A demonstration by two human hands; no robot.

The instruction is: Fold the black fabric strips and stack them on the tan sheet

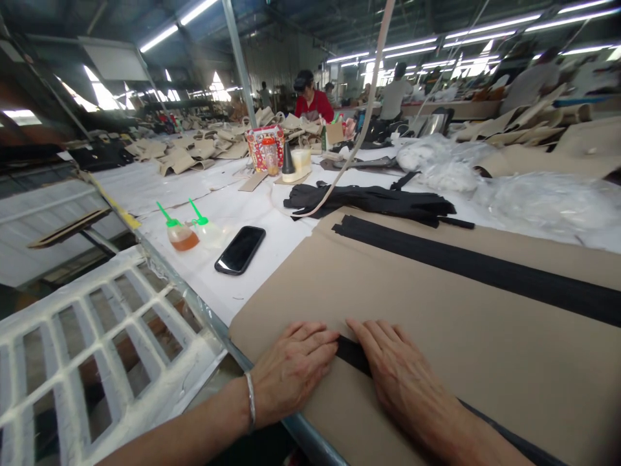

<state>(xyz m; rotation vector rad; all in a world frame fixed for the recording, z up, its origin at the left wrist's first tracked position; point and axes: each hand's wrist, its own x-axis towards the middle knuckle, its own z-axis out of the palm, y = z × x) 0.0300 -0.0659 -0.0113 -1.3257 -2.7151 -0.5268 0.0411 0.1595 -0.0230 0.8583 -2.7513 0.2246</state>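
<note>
My left hand (291, 369) lies flat, palm down, on a large tan sheet (436, 310) at the near table edge. My right hand (392, 375) lies flat beside it. Between and under the fingertips of both runs a black strip (352, 355) laid on the tan sheet. Both hands press down with fingers together and grip nothing. A second, longer black strip (485, 268) crosses the sheet farther back. A metal bangle sits on my left wrist.
A black phone (240, 249) and two small green-capped bottles (182, 233) rest on the white table to the left. Black fabric pieces (378, 200) and clear plastic bags (543, 194) lie behind. A white grid rack (97, 343) stands left. A person in red works far back.
</note>
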